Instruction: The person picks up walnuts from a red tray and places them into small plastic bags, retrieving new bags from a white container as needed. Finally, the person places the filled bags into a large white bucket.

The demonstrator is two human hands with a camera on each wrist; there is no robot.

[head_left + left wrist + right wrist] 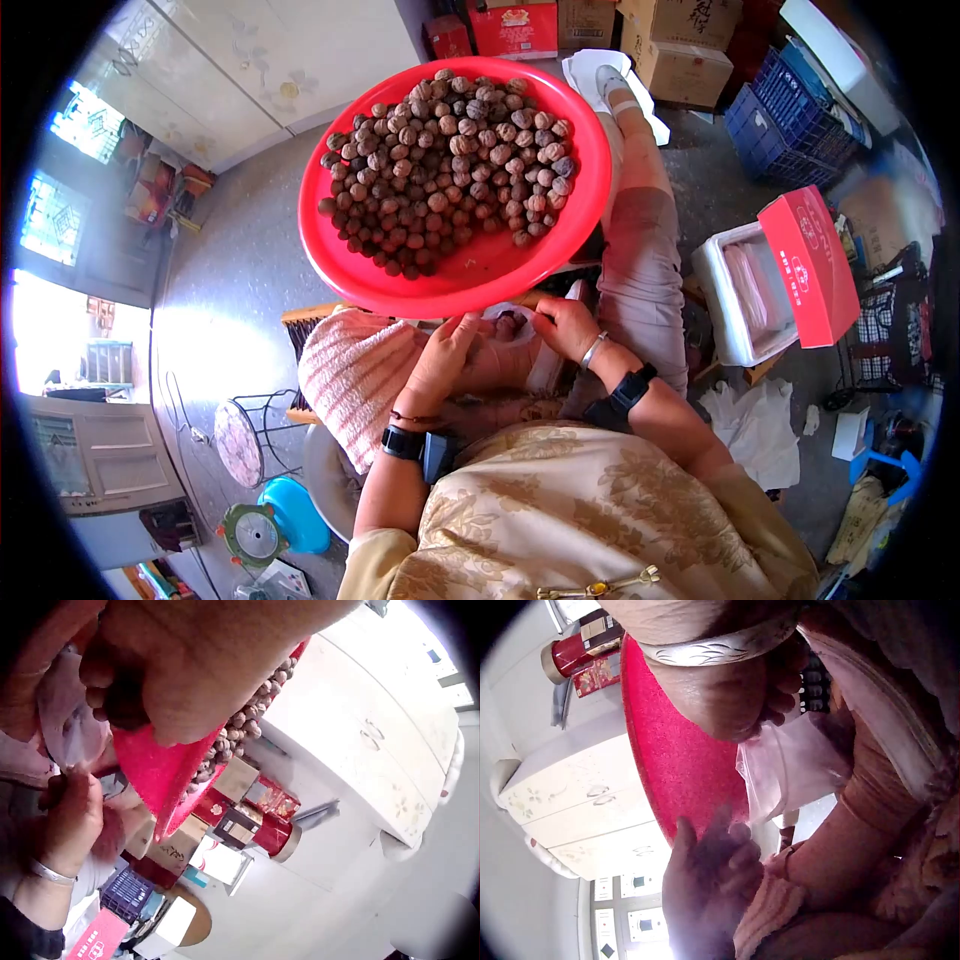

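Low in front of the lap, a thin clear plastic bag [535, 345] spans the two hands, its mouth apart with brownish round shapes inside. My left hand [445, 360] grips its left edge, thumb uppermost; my right hand [570, 328], wearing a silver bangle, pinches the opposite side. The right wrist view shows the bag [795, 769] hanging between the right hand [720, 697] and the blurred left hand [709, 881]. Just beyond both hands, a large red plastic basin [450, 300] holds a heap of walnuts [440, 170], with its near floor bare.
A pink striped towel [350, 370] drapes over the left knee side. To the right stand a foam box [725, 300] with a red lid and blue crates [785, 120]. Cardboard boxes [685, 70] line the back; a small round stool [240, 445] is at left.
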